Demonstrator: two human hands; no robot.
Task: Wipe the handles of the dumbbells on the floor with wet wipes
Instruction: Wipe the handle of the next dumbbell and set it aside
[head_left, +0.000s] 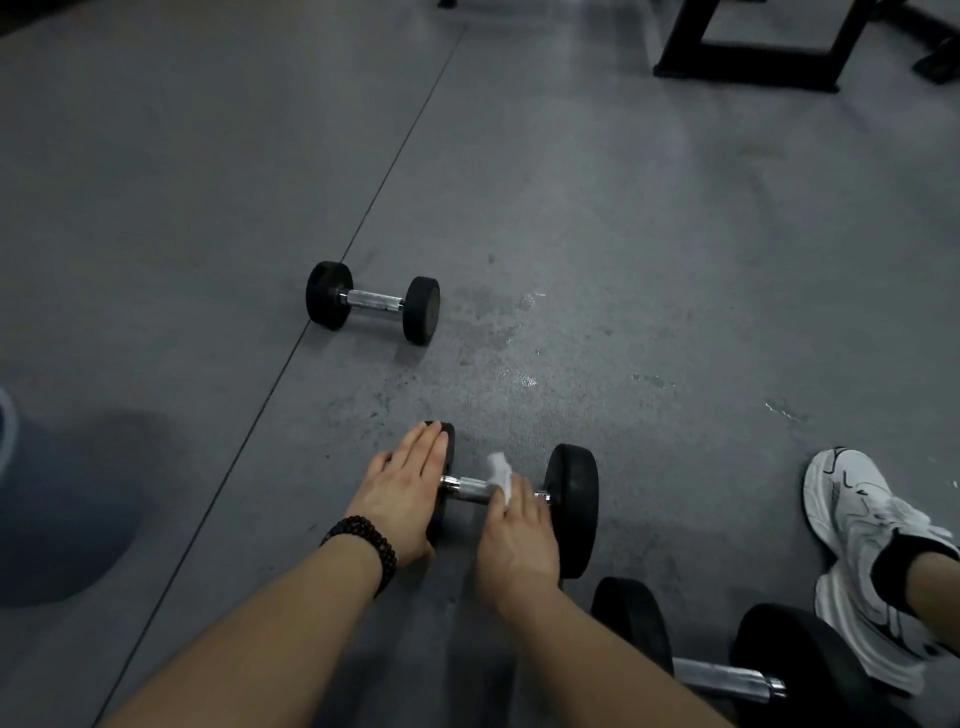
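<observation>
From my head view, my left hand (410, 488) lies flat, fingers straight, on the left weight of the near dumbbell (571, 506) on the grey floor (675, 260). My right hand (517, 545) pinches a white wet wipe (501, 475) against its chrome handle (470, 487). A second dumbbell (373, 308) lies farther off; a third (727, 670) sits beside my white shoe (857, 525).

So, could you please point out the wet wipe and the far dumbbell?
wet wipe (500, 474): head view, on its bunched white middle.
far dumbbell (373, 300): head view, on its chrome handle.
</observation>
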